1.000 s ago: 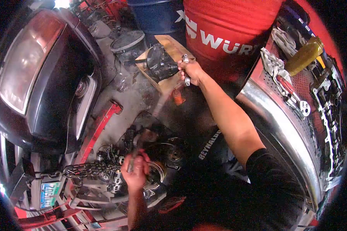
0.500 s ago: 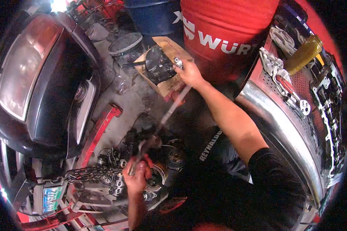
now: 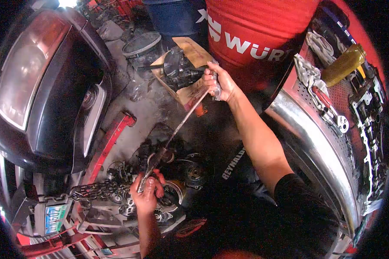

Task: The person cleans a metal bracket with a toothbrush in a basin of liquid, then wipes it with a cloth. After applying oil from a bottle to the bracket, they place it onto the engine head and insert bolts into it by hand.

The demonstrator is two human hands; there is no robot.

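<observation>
A long thin metal bar (image 3: 183, 118) runs diagonally between my two hands. My right hand (image 3: 219, 82) is wrapped round a metal piece near its upper end, beside the open cardboard box (image 3: 190, 49) with a black part (image 3: 177, 71) in it. Lower down, my left hand (image 3: 148, 192) grips the bar's lower end, thumb on top. Just above that hand a dark piece (image 3: 160, 157) sits around the bar. Under and beside the left hand lie engine parts (image 3: 173, 198), partly hidden by it.
A car front (image 3: 56, 95) fills the left, with a chain (image 3: 101, 192) and a red beam (image 3: 110, 144) near it. Behind stand a red drum (image 3: 259, 26), a blue drum (image 3: 173, 15) and a bucket (image 3: 141, 47). At right, a metal-edged tray (image 3: 309, 121) holds tools, rags and a bottle (image 3: 343, 64).
My right hand has moved slightly right and turned, with its fingers now wrapped round the metal piece. My left hand has shifted a little down and left; the bar has moved with them.
</observation>
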